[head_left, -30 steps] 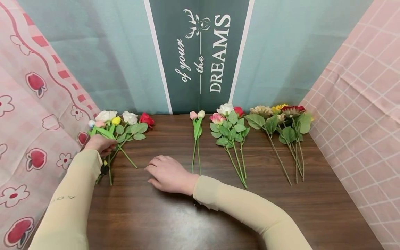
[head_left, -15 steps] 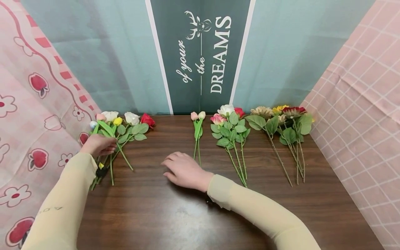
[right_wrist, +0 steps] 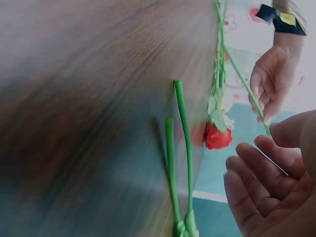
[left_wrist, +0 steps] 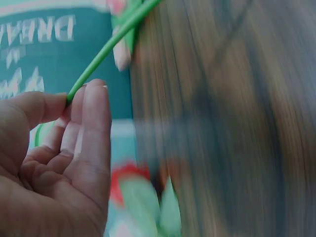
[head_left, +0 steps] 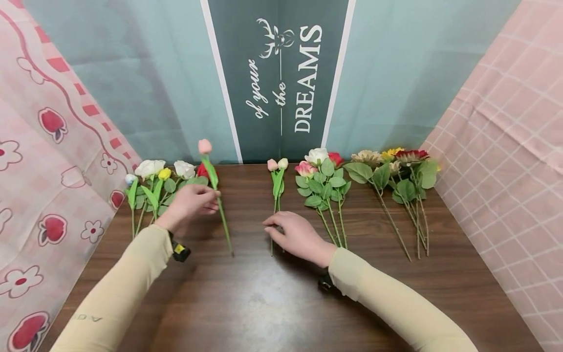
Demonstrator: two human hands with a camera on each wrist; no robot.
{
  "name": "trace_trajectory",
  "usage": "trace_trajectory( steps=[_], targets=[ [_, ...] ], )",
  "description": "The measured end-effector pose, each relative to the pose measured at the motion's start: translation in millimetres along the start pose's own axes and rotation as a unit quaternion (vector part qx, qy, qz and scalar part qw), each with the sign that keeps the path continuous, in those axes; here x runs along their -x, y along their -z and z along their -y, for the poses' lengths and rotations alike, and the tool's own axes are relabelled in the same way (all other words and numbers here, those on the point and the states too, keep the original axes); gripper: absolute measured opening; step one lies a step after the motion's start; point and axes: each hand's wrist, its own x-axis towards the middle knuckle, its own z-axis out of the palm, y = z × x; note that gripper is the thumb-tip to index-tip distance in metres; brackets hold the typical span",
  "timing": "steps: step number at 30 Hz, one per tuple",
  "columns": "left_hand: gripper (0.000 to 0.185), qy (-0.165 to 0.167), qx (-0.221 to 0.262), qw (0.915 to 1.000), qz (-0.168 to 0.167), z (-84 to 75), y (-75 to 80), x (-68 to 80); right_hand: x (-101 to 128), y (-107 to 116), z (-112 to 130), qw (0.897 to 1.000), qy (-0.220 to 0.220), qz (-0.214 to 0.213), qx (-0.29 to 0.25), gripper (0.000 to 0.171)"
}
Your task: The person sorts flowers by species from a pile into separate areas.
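Note:
My left hand (head_left: 191, 203) pinches the green stem of a pink tulip (head_left: 205, 146) between thumb and fingers, bloom up, in front of the left flower group. The left wrist view shows that stem (left_wrist: 106, 49) at the fingertips. My right hand (head_left: 299, 234) hangs over the lower stems of two tulips lying mid-table, a pink tulip (head_left: 272, 165) and a cream tulip (head_left: 283, 164). In the right wrist view, the right hand's fingers (right_wrist: 242, 192) are loosely bent with nothing held, apart from the two tulip stems (right_wrist: 185, 133).
At the left lie white roses (head_left: 149, 168), a yellow tulip (head_left: 164, 174), a pale blue tulip (head_left: 130, 179) and a red rose (head_left: 203, 171). Right of centre are more roses (head_left: 317, 156), then daisy-like flowers (head_left: 412, 155). Cloth walls border the wooden table (head_left: 264, 303) at the back and sides.
The left hand has lifted the pink tulip out of the left group and brought it rightward. The right hand has moved right, from bare table to the middle tulips' stems.

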Motion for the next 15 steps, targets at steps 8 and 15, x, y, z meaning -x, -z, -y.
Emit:
trace_trajectory(
  steps=[8, 15],
  targets=[
    [0.028, -0.063, 0.079, 0.9946, 0.025, -32.0, -90.9, -16.4, 26.2, 16.4, -21.3, 0.979, -0.102, -0.012, -0.177, 0.026],
    [0.023, -0.115, 0.094, 0.9872, 0.059, -54.2, -136.3, -22.1, 43.0, 23.2, -31.6, 0.960, -0.142, -0.031, -0.239, 0.029]
  ],
)
